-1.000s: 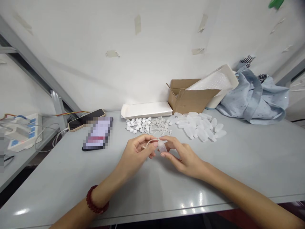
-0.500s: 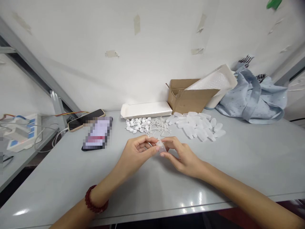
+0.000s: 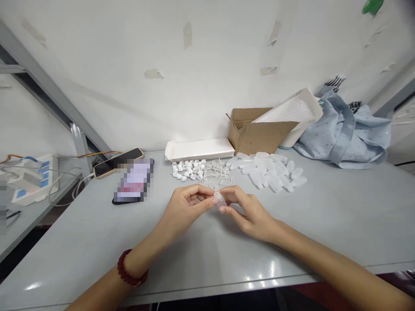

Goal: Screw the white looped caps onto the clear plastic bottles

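My left hand (image 3: 189, 205) and my right hand (image 3: 248, 211) meet over the middle of the grey table (image 3: 324, 224). Between their fingertips sits a small translucent plastic tube (image 3: 219, 199). The right hand's thumb and fingers pinch the tube. The left hand's fingers are pinched at the tube's open end, on a thin white string that is barely visible. A red bead bracelet (image 3: 131, 272) circles my left wrist. Behind the hands lie a heap of small white caps (image 3: 189, 169), a tangle of white strings (image 3: 218, 170) and a pile of clear tubes (image 3: 270, 170).
A flat white tray (image 3: 199, 149) and an open cardboard box (image 3: 256, 129) with a white foam sheet (image 3: 292, 112) stand by the wall. Blue cloth (image 3: 350, 129) lies at the right. Two phones (image 3: 132, 179) (image 3: 116, 160) and a power strip (image 3: 29, 181) sit at the left.
Both hands stay together on the tube with only small finger shifts; the string that showed by my left fingers a second ago is now mostly hidden.
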{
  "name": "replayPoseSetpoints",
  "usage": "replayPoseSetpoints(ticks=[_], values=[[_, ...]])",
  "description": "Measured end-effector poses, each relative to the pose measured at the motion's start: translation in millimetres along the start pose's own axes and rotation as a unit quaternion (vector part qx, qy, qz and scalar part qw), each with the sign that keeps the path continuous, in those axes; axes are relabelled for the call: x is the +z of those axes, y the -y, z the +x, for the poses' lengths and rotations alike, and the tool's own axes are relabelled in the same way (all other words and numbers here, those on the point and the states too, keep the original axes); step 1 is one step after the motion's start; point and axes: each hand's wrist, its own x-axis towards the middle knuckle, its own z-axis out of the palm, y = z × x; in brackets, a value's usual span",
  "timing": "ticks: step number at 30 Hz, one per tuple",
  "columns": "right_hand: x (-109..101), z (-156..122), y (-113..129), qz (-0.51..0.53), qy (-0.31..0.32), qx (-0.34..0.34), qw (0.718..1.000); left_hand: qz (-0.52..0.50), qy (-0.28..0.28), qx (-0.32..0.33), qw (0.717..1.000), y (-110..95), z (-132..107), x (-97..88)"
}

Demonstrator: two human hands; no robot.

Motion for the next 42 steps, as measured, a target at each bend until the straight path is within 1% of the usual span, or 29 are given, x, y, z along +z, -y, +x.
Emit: replayPoseSetpoints(ticks=[3,7,10,14,18,25,27,30,33,38,42], values=[[0,0,0,0.016,0.002,0.013,1.0,0.004,-0.003,-0.004,1.0,-3,0,0.7],[0,1,-1,0.011,0.001,0.015,1.0,0.002,-0.022,-0.013,1.0,-5,0,2.2],[0,1,-1,0.023,-0.009,0.022,0.999,-0.004,-0.022,-0.005,1.0,-6,1,1.9],[-2,2,2,0.099,-0.011,0.062,0.993,-0.012,-0.004,0.01,1.0,-6,2,0.8],[-3,4,4,0.162,0.0,0.08,0.984,-0.003,-0.013,0.014,1.0,-7,1,2.3],[-2,5,5,0.169,-0.001,0.091,0.981,0.018,-0.018,0.016,1.0,-6,0,3.7],[-2,4,5,0.17,-0.001,0.092,0.981,0.026,-0.016,0.024,0.999,-5,-1,3.2],[-2,4,6,0.147,-0.007,0.086,0.985,0.042,-0.015,0.041,0.998,-4,-3,3.2],[-2,4,6,0.128,-0.009,0.08,0.988,0.05,-0.019,0.039,0.998,-3,-4,3.8],[-2,5,8,0.14,0.003,0.069,0.988,0.007,-0.004,0.018,1.0,-2,-2,3.5],[-2,3,9,0.131,-0.002,0.062,0.989,-0.016,-0.006,0.001,1.0,-4,0,3.2]])
